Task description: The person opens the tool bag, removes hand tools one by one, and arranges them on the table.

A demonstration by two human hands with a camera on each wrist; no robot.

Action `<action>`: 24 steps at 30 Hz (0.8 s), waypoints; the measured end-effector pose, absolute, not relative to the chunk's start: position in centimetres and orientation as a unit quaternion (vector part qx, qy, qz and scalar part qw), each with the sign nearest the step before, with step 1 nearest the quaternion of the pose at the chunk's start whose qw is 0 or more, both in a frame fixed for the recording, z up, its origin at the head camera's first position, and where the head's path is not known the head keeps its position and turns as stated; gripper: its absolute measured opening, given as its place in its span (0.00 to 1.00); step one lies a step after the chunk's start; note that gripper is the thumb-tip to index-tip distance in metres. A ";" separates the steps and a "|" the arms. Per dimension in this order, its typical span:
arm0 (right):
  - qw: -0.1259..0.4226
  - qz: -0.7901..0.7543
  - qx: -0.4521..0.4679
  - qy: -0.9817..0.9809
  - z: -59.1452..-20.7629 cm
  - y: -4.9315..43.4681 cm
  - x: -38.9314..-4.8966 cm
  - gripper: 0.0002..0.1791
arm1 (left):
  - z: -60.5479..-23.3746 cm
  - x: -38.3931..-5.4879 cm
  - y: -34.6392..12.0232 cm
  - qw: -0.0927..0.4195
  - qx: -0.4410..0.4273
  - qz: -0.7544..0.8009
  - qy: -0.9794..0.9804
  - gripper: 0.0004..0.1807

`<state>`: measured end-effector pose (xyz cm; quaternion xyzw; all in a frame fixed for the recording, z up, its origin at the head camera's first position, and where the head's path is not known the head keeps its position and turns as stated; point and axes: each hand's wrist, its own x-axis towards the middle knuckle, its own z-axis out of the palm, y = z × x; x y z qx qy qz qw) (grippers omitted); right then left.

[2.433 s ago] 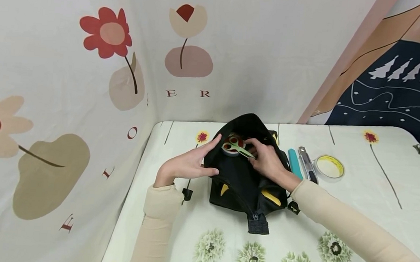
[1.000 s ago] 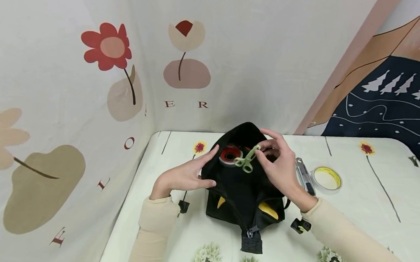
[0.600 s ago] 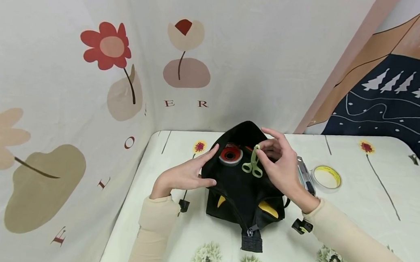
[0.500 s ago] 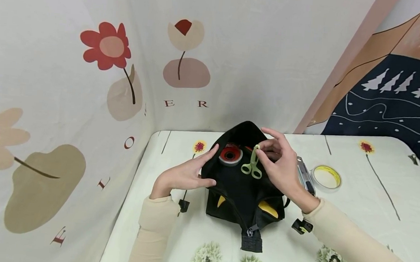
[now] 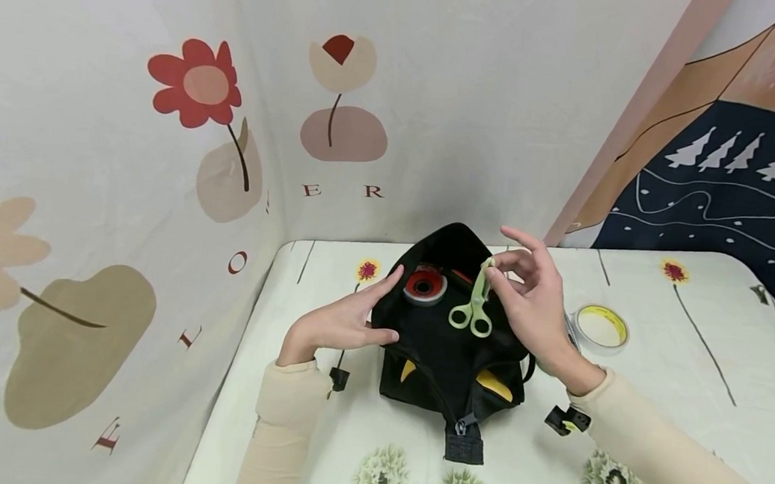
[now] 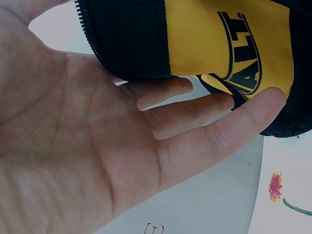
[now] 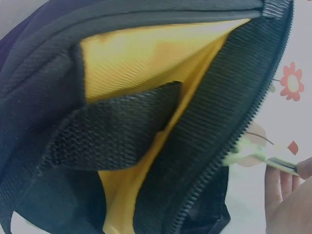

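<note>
A black tool bag [image 5: 418, 379] with yellow panels stands unzipped, its mouth gaping. My left hand [image 5: 338, 319] holds the mouth wide at its left rim, thumb and index finger spread apart. In the left wrist view its other fingers lie nearly straight along the bag's yellow panel [image 6: 209, 39]. My right hand [image 5: 532, 297] pinches light green scissors [image 5: 480, 297] by the blade end over the mouth, ring handles hanging down. The right wrist view shows the scissors [image 7: 248, 152] beyond the zipped edge. Inside the bag sits a tape roll [image 5: 413, 283] with a red core.
A tape roll [image 5: 602, 327] with a yellow inner ring lies on the flowered cloth [image 5: 668, 381] right of the bag. Beside it a utility knife [image 5: 571, 334] is mostly hidden behind my right hand. A patterned cloth wall [image 5: 437, 110] rises behind.
My right hand has lifted the scissors from over the red-cored roll up and to the right, and they have swung handles-down. My left hand keeps its place at the rim.
</note>
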<state>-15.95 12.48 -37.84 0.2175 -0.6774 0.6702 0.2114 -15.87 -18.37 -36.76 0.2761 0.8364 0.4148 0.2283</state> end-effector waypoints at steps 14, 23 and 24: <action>0.206 0.723 0.169 -0.637 -36.9 14.6 -15.8 0.32 | -36.7 -15.9 -18.5 0.222 0.286 0.408 0.838 0.57; 0.209 0.736 0.130 -0.630 -37.0 16.5 -15.6 0.30 | -36.7 -15.9 -18.4 0.221 0.290 0.404 0.839 0.57; 0.211 0.737 0.127 -0.629 -37.0 16.8 -15.6 0.30 | -36.7 -15.9 -18.4 0.221 0.290 0.405 0.838 0.57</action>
